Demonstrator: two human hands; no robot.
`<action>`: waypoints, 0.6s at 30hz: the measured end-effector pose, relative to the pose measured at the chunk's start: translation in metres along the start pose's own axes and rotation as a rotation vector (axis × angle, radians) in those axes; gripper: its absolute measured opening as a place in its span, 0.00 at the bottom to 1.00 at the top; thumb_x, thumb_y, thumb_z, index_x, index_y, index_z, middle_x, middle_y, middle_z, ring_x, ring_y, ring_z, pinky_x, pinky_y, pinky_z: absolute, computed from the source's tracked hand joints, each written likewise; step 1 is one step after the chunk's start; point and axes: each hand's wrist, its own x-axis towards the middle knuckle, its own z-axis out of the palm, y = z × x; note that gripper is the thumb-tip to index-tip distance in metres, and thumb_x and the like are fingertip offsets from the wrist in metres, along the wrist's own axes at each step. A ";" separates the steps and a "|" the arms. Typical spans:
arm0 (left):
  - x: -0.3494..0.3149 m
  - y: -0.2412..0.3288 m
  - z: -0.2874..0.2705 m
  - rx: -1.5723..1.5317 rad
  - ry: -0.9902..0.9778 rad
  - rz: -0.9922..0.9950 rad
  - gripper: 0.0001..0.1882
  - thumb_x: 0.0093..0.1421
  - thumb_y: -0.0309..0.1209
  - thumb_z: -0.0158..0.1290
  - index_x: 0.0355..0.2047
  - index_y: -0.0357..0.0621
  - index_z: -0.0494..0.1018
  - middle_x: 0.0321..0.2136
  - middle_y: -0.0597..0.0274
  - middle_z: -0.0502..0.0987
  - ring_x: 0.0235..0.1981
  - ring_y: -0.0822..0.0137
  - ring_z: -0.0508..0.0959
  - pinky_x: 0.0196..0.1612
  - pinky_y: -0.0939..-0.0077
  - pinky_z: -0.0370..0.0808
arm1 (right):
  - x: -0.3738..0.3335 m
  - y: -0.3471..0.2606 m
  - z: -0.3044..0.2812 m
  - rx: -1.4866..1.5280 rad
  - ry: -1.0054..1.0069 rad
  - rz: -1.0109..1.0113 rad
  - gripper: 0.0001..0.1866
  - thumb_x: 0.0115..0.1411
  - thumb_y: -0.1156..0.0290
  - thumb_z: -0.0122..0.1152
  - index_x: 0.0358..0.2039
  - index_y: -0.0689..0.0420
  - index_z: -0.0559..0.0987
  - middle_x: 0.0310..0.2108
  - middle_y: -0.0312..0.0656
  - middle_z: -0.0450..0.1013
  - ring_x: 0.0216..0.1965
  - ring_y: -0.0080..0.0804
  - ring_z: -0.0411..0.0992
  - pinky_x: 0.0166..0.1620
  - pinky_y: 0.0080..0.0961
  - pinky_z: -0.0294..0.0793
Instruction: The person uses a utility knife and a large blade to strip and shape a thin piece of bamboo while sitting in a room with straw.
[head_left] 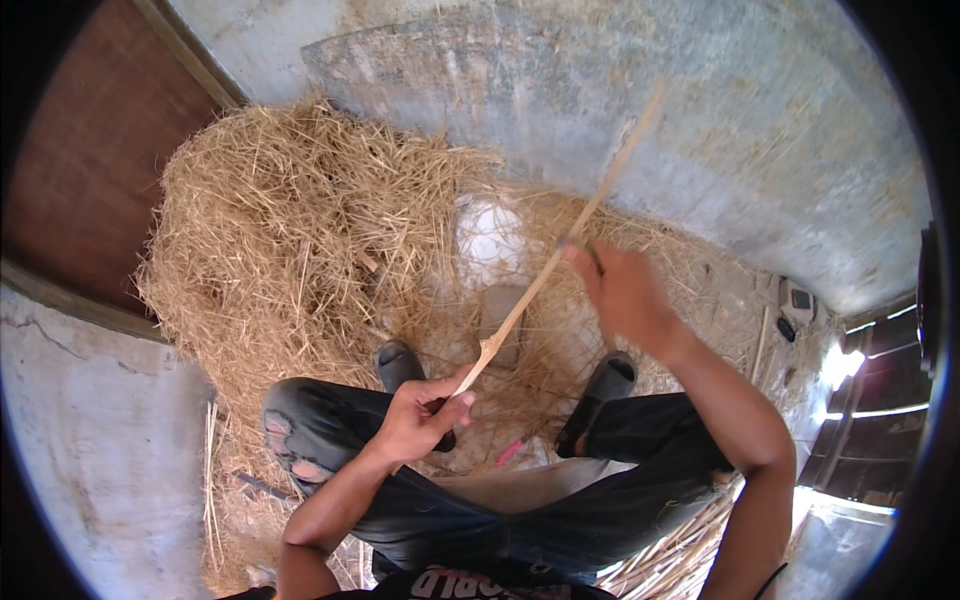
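A long, pale, peeled wooden stick point(530, 296) slants across my view from near my lap up towards the far wall. Its near end is in the closed fingers of my left hand point(418, 414), just below a small knot. My right hand point(632, 297) is closed beside the stick's middle, around a short dark thing point(592, 256) that touches or nearly touches the wood. Motion blurs that hand, so the dark thing's kind is unclear. The stick's far end is blurred too.
A big heap of straw point(300, 220) lies at the left. Between my sandalled feet are a grey block point(502, 310) and a pink-handled thing point(510, 451). A bundle of thin sticks point(675, 550) lies by my right leg. Concrete walls point(740, 130) close in the space.
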 end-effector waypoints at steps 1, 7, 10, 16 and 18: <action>0.001 -0.001 0.001 0.000 0.006 0.006 0.23 0.69 0.26 0.55 0.63 0.36 0.69 0.29 0.69 0.76 0.30 0.80 0.74 0.36 0.83 0.72 | 0.007 0.003 -0.006 -0.028 -0.018 0.058 0.32 0.73 0.45 0.43 0.26 0.63 0.74 0.18 0.57 0.70 0.21 0.59 0.70 0.28 0.49 0.70; -0.001 0.001 0.002 -0.032 0.004 -0.021 0.22 0.68 0.26 0.55 0.61 0.36 0.70 0.29 0.69 0.76 0.30 0.80 0.75 0.35 0.83 0.72 | 0.005 0.006 0.000 0.011 0.021 0.053 0.32 0.73 0.45 0.42 0.26 0.62 0.74 0.18 0.56 0.71 0.23 0.60 0.73 0.29 0.50 0.72; -0.003 -0.006 -0.002 -0.029 0.022 0.003 0.22 0.68 0.26 0.55 0.62 0.37 0.70 0.30 0.69 0.76 0.29 0.80 0.75 0.35 0.83 0.72 | -0.025 -0.018 0.033 -0.021 -0.065 -0.123 0.30 0.73 0.47 0.42 0.26 0.61 0.75 0.16 0.56 0.70 0.22 0.58 0.73 0.28 0.50 0.72; 0.000 0.004 0.004 -0.085 0.003 0.020 0.22 0.68 0.27 0.56 0.62 0.41 0.71 0.26 0.69 0.76 0.26 0.83 0.70 0.24 0.86 0.65 | 0.005 0.001 0.006 0.157 0.075 0.073 0.30 0.72 0.46 0.46 0.27 0.61 0.75 0.17 0.57 0.70 0.22 0.59 0.73 0.27 0.50 0.71; 0.001 0.007 0.006 -0.124 -0.007 0.003 0.22 0.68 0.27 0.56 0.62 0.41 0.71 0.25 0.69 0.75 0.24 0.83 0.67 0.23 0.86 0.63 | 0.006 0.002 0.001 0.194 0.120 0.079 0.29 0.71 0.47 0.47 0.27 0.62 0.76 0.17 0.57 0.70 0.22 0.59 0.74 0.26 0.50 0.70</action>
